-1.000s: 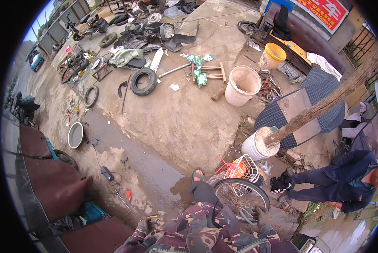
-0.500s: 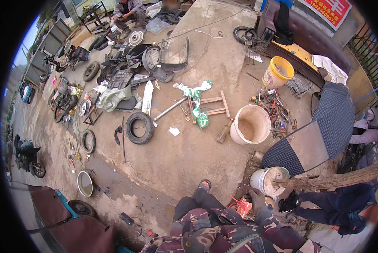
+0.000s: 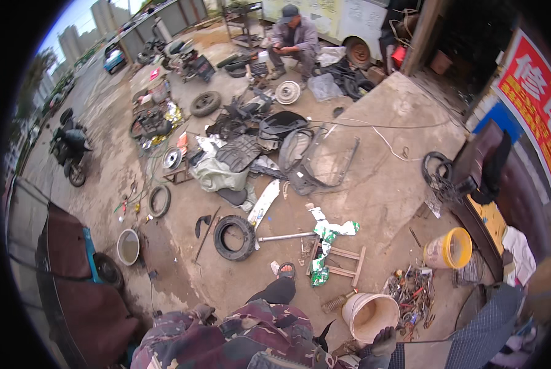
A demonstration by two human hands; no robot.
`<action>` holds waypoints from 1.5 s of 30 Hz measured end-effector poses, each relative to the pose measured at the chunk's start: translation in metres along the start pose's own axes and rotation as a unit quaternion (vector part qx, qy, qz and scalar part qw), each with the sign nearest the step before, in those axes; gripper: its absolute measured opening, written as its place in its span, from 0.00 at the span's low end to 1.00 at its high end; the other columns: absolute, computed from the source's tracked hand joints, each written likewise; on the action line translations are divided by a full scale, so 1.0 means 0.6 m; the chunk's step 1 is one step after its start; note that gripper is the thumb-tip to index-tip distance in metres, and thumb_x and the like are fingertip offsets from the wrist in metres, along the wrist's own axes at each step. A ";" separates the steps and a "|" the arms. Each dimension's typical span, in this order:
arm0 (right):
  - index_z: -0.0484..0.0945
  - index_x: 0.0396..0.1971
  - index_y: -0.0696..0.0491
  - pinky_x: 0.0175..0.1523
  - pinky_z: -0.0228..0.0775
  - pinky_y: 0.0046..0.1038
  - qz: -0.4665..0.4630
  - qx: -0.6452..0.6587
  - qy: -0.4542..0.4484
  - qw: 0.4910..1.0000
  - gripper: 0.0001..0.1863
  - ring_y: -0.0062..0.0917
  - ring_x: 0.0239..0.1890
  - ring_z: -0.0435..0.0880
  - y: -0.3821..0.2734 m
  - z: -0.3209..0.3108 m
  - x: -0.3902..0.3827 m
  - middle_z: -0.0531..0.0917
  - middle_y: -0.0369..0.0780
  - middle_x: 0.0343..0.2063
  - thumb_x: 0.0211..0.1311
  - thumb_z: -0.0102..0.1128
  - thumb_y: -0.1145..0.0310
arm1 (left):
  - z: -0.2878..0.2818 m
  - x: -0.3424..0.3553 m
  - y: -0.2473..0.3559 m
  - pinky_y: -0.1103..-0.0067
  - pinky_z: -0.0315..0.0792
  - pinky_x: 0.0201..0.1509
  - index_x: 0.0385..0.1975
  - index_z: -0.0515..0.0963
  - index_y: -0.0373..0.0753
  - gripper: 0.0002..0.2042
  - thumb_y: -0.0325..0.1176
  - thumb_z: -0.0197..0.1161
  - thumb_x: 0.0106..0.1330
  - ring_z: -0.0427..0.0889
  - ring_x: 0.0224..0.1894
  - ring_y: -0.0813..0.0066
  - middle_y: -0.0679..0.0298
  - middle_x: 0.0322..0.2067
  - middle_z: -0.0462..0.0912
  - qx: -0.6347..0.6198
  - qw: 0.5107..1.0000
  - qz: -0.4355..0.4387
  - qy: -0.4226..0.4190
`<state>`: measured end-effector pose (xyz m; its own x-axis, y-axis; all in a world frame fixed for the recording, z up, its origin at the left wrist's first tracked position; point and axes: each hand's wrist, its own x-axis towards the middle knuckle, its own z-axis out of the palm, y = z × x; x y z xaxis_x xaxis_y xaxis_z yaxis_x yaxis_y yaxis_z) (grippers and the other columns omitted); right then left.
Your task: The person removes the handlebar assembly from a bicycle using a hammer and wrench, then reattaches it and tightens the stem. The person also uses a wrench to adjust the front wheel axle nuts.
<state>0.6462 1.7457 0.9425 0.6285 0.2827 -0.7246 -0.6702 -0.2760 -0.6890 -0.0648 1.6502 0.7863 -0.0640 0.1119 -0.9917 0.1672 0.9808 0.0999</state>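
1. Right hand (image 3: pixel 384 340), in a dark glove, hangs just beside the round white plastic bucket (image 3: pixel 369 316); its grip can't be judged.
2. Left hand is hidden.
3. One black rubber tyre (image 3: pixel 234 237) lies flat on rough concrete.
4. One yellow bucket (image 3: pixel 449 248).

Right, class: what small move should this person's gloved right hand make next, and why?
Probably ease the dark-gloved right hand forward onto the rim of the white plastic bucket. The bucket is the nearest thing, just ahead of the hand and open-topped, and the hand seems not to touch it yet.
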 end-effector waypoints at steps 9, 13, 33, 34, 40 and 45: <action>0.71 0.68 0.49 0.55 0.72 0.27 0.047 -0.130 -0.100 0.985 0.30 0.25 0.51 0.79 -0.064 0.509 0.128 0.80 0.37 0.54 0.75 0.53 0.46 | 0.025 -0.229 0.842 0.76 0.80 0.27 0.60 0.75 0.36 0.20 0.42 0.57 0.77 0.84 0.24 0.74 0.59 0.32 0.87 -0.150 0.925 0.347 0.042; 0.70 0.69 0.48 0.57 0.71 0.28 0.044 -0.130 -0.131 0.982 0.31 0.26 0.54 0.78 -0.136 0.700 0.174 0.78 0.38 0.57 0.75 0.51 0.45 | 0.133 -0.286 1.043 0.78 0.81 0.32 0.61 0.75 0.35 0.20 0.43 0.56 0.79 0.84 0.27 0.76 0.61 0.35 0.88 -0.087 0.924 0.372 -0.007; 0.72 0.68 0.45 0.54 0.72 0.26 -0.064 0.039 0.059 0.995 0.32 0.23 0.49 0.79 -0.929 0.969 0.816 0.81 0.32 0.56 0.76 0.48 0.39 | 0.296 -0.175 1.462 0.61 0.80 0.25 0.58 0.71 0.36 0.17 0.38 0.56 0.76 0.84 0.23 0.57 0.50 0.34 0.87 -0.171 0.985 -0.026 0.018; 0.72 0.68 0.44 0.55 0.71 0.25 -0.071 0.031 0.050 0.996 0.32 0.24 0.52 0.79 -0.959 1.029 0.837 0.80 0.33 0.59 0.76 0.47 0.39 | 0.312 -0.174 1.488 0.61 0.80 0.25 0.58 0.71 0.37 0.16 0.38 0.57 0.76 0.84 0.23 0.57 0.50 0.34 0.87 -0.174 0.984 -0.028 0.013; 0.78 0.62 0.44 0.45 0.74 0.20 -0.082 0.017 0.054 0.995 0.28 0.21 0.46 0.81 -1.066 1.319 0.870 0.84 0.32 0.53 0.75 0.52 0.41 | 0.366 -0.125 1.744 0.59 0.80 0.25 0.56 0.71 0.37 0.15 0.38 0.57 0.76 0.84 0.23 0.56 0.50 0.33 0.87 -0.168 0.985 -0.026 -0.022; 0.76 0.62 0.45 0.43 0.74 0.22 -0.047 0.052 0.100 0.993 0.27 0.20 0.43 0.80 -1.151 1.398 0.827 0.82 0.32 0.54 0.76 0.49 0.42 | 0.282 -0.125 2.154 0.59 0.79 0.25 0.55 0.72 0.38 0.15 0.39 0.57 0.76 0.83 0.23 0.55 0.50 0.33 0.87 -0.116 0.992 0.042 -0.005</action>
<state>1.0896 2.8472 1.0722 0.7485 0.1117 -0.6537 -0.6362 -0.1570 -0.7554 0.3223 2.8824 0.9758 -0.0502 0.1941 -0.9797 -0.0592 0.9786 0.1969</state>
